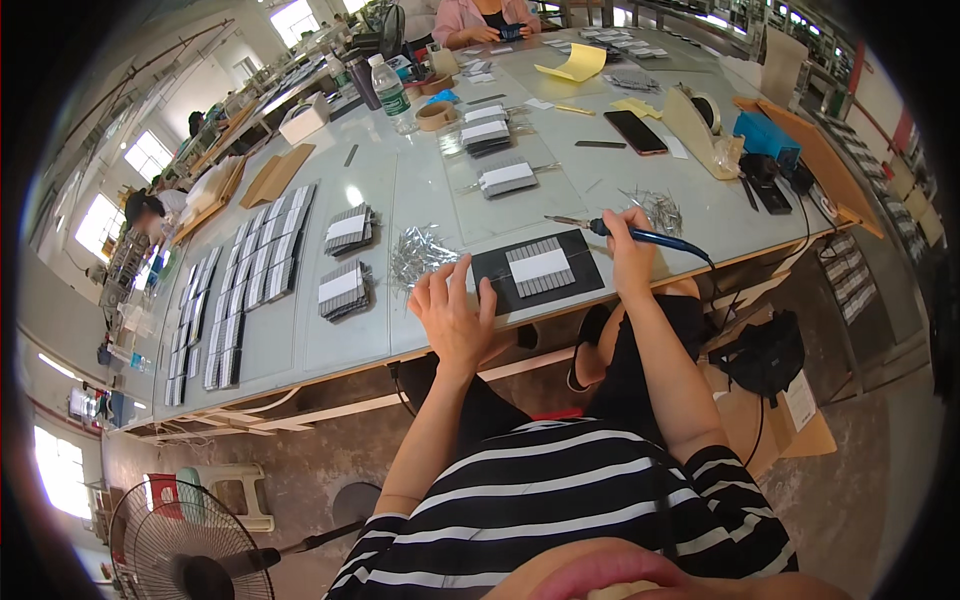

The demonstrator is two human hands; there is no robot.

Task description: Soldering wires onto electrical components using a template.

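Observation:
In my right hand [631,258] is a blue-handled soldering iron [664,240], its pointed metal tip aimed left above the tabletop. Below the tip lies a black mat [587,262] near the table's front edge. A grey ribbed panel with a white band [540,264] rests flat on that mat. My left hand [455,318] has its fingers spread at the mat's left edge, beside a heap of thin silvery strips [420,256]. Whether its fingertips touch a strip is too small to tell. Another heap of strips [662,212] lies beyond my right hand.
Stacked grey panels [345,288] stand left, with long rows of them [262,250] further left. Behind the mat are more panels [508,178], a phone [635,132], a tape dispenser [705,135] and a water bottle [391,95]. A person [485,22] sits across the table.

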